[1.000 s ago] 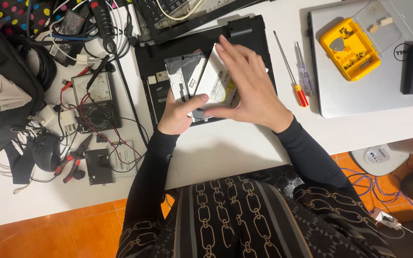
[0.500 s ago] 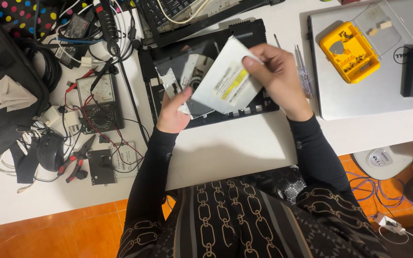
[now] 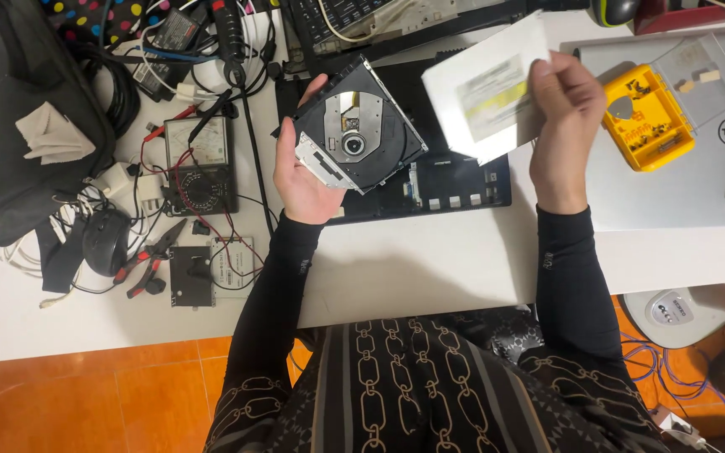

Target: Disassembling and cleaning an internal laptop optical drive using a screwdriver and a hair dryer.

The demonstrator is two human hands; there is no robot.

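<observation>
left hand [image 3: 305, 176] cupped under black drive [image 3: 354, 126], fingers wrapped round its edges, upper centre of frame. right hand [image 3: 562, 117] pinches white cover [image 3: 487, 88] at its right edge, raised, upper right, apart from drive. laptop [image 3: 455, 180] on table [image 3: 396, 260] beneath.

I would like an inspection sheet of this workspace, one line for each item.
Surface: white table, crowded at its left and far sides.
Job's things: optical drive, inner side up, in left hand; its flat white cover lifted apart in right hand; opened black laptop base beneath.
Clutter: multimeter, pliers, mouse, yellow parts box, silver laptop, black bag.
Grippers: both hands gripping, fingers on the cover's edge.
Cables: tangled red, black and white leads at left.
Surroundings: orange tiled floor.
</observation>
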